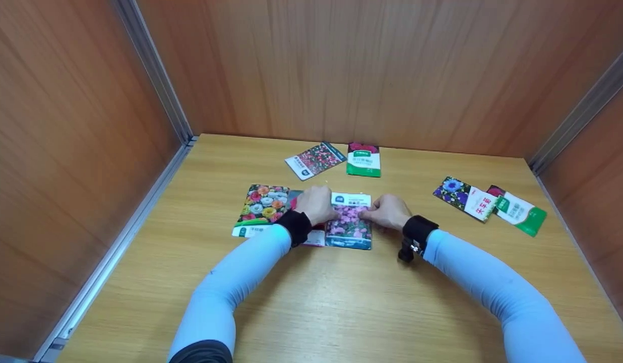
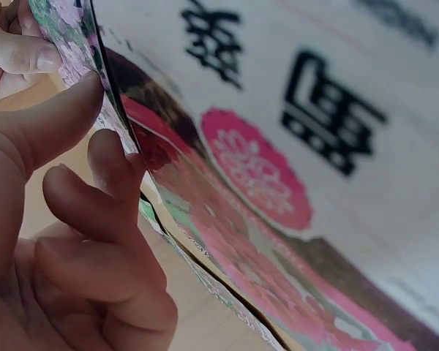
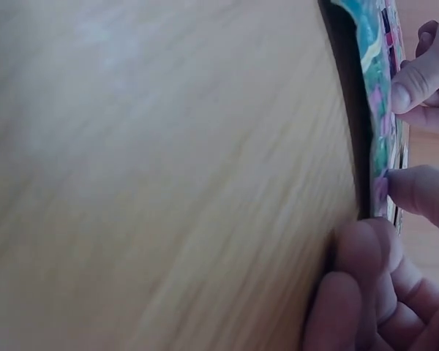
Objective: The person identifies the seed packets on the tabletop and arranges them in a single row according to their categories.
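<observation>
A seed packet with pink flowers (image 1: 349, 229) lies flat on the wooden table. My right hand (image 1: 390, 212) pinches its right edge, thumb on top and fingers curled at the border, as the right wrist view shows. At its left edge, my left hand (image 1: 315, 205) pinches with the thumb (image 2: 77, 113) on the printed face and the other fingers bent. Beneath that hand is a red-flower seed packet (image 2: 256, 168), mostly hidden in the head view. Left of it lies a packet with many-coloured flowers (image 1: 265, 204). The three sit side by side in a row.
Toward the back wall lie a packet with small red flowers (image 1: 319, 160), turned askew, and a green-and-white packet (image 1: 363, 162). On the right, a blue-flower packet (image 1: 465, 197) meets another green-and-white packet (image 1: 518, 210). Wooden panels (image 1: 367, 70) enclose the table.
</observation>
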Motion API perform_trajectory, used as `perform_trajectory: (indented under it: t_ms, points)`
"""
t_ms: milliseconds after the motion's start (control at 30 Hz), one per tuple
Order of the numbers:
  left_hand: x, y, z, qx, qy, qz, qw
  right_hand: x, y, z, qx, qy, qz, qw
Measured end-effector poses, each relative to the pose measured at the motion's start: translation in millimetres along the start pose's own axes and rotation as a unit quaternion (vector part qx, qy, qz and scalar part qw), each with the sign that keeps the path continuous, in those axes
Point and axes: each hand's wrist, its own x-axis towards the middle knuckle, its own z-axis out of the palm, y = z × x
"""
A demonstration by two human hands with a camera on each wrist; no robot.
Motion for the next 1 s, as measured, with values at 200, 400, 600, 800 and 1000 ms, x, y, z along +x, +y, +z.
perform_trajectory:
  t_ms: [200,400,600,800,1000]
  points:
    - [-0.2,1.4,0.6,0.007,-0.003,0.002,1.0000,-2.9,-0.1,0.0,0.000,-0.002,0.001,1.000]
    - [-0.3,-5.4,-1.0,-0.013,0.012,0.004,0.9998,-8.4,-2.3,2.4,0.003,0.002,-0.002,1.000]
    - [10.3,-18.8,-16.8,-0.032,0.069,0.003,0.9971,-12.4,-7.2,1.6,-0.008,0.018,-0.040,0.999]
    - [34.6,-39.2,-38.1,-0.058,0.123,-0.046,0.9897,-16.8,-13.5,-1.4,-0.009,0.030,-0.049,0.998]
    - [57.7,-63.9,-47.8,-0.061,0.119,-0.101,0.9858,-19.4,-18.2,-2.6,-0.019,0.045,-0.047,0.998]
